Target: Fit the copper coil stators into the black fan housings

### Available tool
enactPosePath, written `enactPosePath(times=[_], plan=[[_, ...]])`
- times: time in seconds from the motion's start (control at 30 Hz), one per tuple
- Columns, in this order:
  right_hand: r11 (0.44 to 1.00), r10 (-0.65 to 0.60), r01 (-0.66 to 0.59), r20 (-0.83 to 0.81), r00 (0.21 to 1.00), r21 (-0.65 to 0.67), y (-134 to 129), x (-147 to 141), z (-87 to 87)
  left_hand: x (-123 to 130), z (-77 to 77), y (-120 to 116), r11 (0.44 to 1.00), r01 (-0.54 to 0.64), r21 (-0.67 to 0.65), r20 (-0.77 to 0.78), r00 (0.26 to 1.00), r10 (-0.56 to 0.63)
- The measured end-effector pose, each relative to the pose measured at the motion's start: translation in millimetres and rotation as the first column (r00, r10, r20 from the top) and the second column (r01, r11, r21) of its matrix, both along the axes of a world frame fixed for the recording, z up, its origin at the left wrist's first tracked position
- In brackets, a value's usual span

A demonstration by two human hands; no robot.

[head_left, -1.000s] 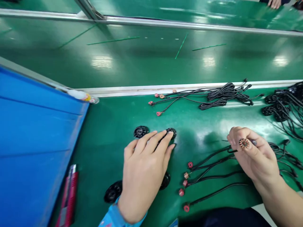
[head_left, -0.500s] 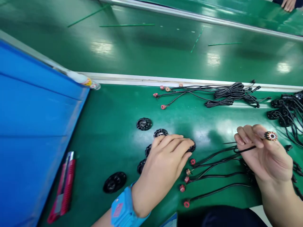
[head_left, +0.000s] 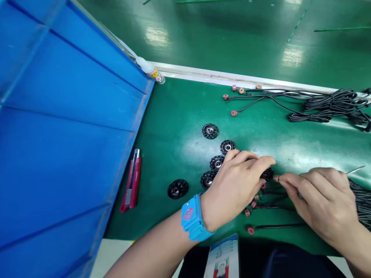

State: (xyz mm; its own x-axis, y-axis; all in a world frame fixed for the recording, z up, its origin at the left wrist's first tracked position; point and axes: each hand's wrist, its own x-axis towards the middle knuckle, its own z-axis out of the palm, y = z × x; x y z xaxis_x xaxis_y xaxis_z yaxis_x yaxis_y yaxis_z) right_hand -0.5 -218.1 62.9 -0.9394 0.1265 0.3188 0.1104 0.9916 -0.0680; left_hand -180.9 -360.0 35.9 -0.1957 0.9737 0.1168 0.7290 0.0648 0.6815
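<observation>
My left hand (head_left: 236, 185), wearing a blue wrist strap (head_left: 195, 218), grips a black round motor housing (head_left: 268, 173) between thumb and fingers. Pinched in my right hand (head_left: 327, 197) is a small copper-wound stator (head_left: 276, 178), close against the housing's right side; whether they touch I cannot tell. A thin metal rod (head_left: 356, 170) sticks out behind the right hand; its other end is hidden. Several more black housings, such as one nearby (head_left: 228, 147), lie left of and behind my left hand. Beneath the hands are several red-wound stators (head_left: 251, 230) on black cables (head_left: 281, 226).
A blue bin wall (head_left: 72, 127) borders the green table on the left. Beside it are a red utility knife (head_left: 132, 181) and a white bottle (head_left: 150, 70). Along the back lie coiled black cables (head_left: 330, 102) with stators. A printed card (head_left: 223, 256) is at the front edge.
My right hand has turned over and brought the stator left to the housing in my left hand. The housing is now lifted into clearer view. The camera view has swung left.
</observation>
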Motion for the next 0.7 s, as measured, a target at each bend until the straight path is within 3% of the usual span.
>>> enactPosePath(times=[0.2,0.4,0.7], plan=[[1.000,0.012,-0.012,0.048,0.999,-0.015,-0.2,-5.8,-2.5,7.7,-0.8,1.9,0.999,-0.048,-0.002,-0.177,0.983,0.047],[0.999,0.038,-0.037,0.063,0.997,-0.016,-2.8,-9.7,-0.2,9.4,-4.0,3.9,0.997,-0.058,-0.052,-0.118,0.992,0.052],[0.997,0.057,-0.065,0.151,0.987,0.050,-4.2,-8.4,4.6,0.5,9.0,0.9,0.991,0.016,-0.136,-0.037,0.999,-0.021]])
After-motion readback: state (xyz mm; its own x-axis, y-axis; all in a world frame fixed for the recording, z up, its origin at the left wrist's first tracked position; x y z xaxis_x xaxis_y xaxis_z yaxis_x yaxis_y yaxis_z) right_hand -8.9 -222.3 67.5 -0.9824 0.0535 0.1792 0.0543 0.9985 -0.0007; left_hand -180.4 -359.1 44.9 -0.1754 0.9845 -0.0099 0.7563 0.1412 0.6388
